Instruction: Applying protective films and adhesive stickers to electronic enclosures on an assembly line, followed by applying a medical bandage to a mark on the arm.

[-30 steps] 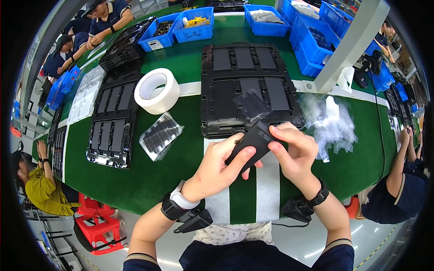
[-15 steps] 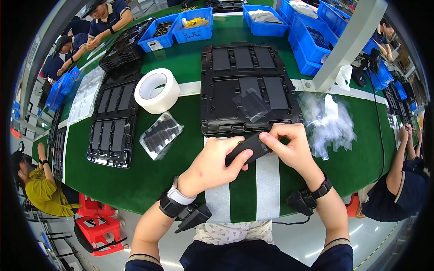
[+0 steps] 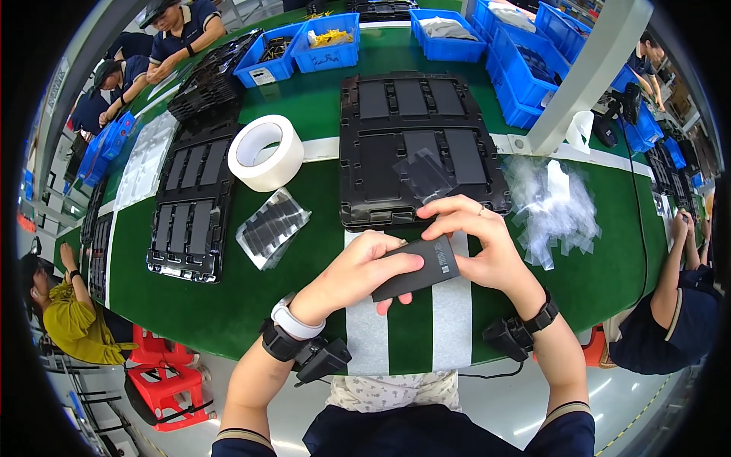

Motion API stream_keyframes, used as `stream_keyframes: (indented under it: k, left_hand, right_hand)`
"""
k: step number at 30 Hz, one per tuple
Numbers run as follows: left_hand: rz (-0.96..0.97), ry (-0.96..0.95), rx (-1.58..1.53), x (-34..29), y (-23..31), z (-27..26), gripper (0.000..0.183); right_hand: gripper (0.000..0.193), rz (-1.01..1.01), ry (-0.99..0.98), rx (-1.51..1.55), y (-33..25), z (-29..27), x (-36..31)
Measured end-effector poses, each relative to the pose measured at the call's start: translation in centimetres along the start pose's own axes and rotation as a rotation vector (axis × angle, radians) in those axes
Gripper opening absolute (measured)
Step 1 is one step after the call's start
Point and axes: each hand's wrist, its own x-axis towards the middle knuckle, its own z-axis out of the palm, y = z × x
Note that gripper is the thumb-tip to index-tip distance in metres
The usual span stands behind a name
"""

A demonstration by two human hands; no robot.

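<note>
Green desk point(image 3: 289, 308); left hand point(image 3: 350, 276) holds flat black block point(image 3: 432, 264), thumb on top; right hand point(image 3: 487, 247) curves about its right end, grip unclear; black tray point(image 3: 373, 167) beyond both.

Hands: two, one left point(image 3: 346, 276), one right point(image 3: 487, 242). Black block point(image 3: 428, 276) in hand: one. Centre tray point(image 3: 373, 169): five dark blocks point(image 3: 409, 98), three far, two near. White tape roll point(image 3: 286, 158), left: one. Adjoining blue bins point(image 3: 329, 58) beyond: two.

From afar I see a red stool point(image 3: 183, 378) well left of the left hand point(image 3: 358, 276), a grey post point(image 3: 592, 84) beyond the right hand point(image 3: 487, 247).
</note>
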Motion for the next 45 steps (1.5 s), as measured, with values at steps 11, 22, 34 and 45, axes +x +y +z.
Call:
stream_keyframes:
  k: [11, 22, 34, 45]
  left_hand:
    - [0.306, 0.115, 0.059, 0.6, -0.9, 0.7, 0.034]
    - [0.315, 0.037, 0.035, 0.6, -0.8, 0.7, 0.032]
    - [0.387, 0.221, -0.030, 0.7, -0.9, -0.4, 0.018]
    - [0.458, 0.804, 0.550, 1.7, -2.1, -2.5, 0.027]
  right_hand:
    - [0.036, 0.426, 0.184, 0.410, -0.9, 0.0, -0.3]
    - [0.041, 0.319, 0.140, 0.405, -0.7, -0.3, -0.5]
    - [0.025, 0.428, 0.425, 0.415, -0.3, -0.7, 0.0]
    - [0.026, 0.126, -0.019, -0.517, -0.1, 0.1, -0.4]
